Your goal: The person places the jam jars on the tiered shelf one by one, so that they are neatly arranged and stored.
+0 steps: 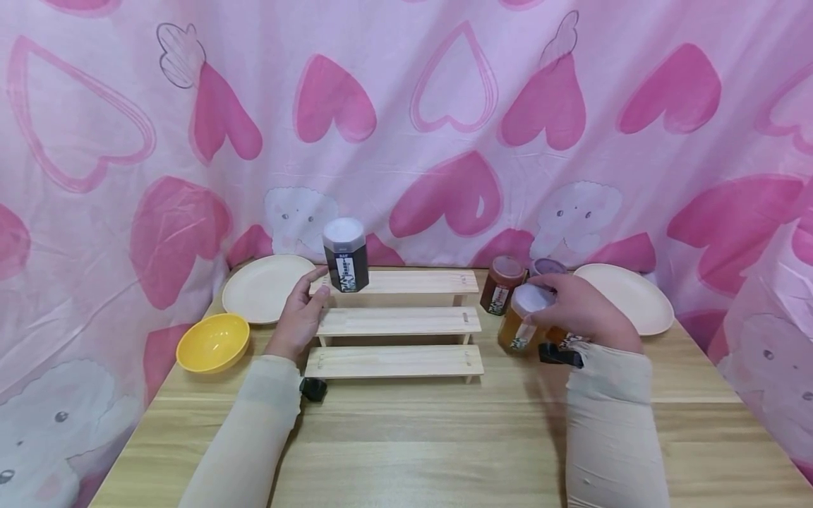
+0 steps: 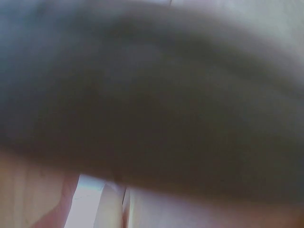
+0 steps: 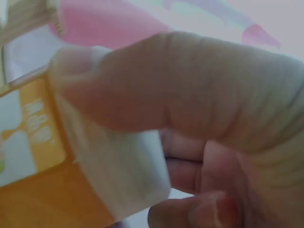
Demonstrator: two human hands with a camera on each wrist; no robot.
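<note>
A dark hexagonal jar (image 1: 346, 264) with a white lid stands at the left end of the top tier of a three-step wooden rack (image 1: 413, 282). Beside it is my left hand (image 1: 297, 314), index finger and thumb apart at the jar's left side. My right hand (image 1: 581, 307) grips the whitish lid of an amber jar (image 1: 513, 331), right of the rack. In the right wrist view, the thumb lies along the lid (image 3: 128, 166) of that orange-labelled jar (image 3: 47, 194). A blurred dark shape (image 2: 142, 109) hides most of the left wrist view.
A red-brown jar (image 1: 498, 289) and a jar with a purple lid (image 1: 547, 267) stand behind the amber one; another amber jar (image 1: 559, 336) is partly hidden under my right hand. White plates (image 1: 263, 286) (image 1: 635, 300) lie at both sides. A yellow bowl (image 1: 212, 343) sits left.
</note>
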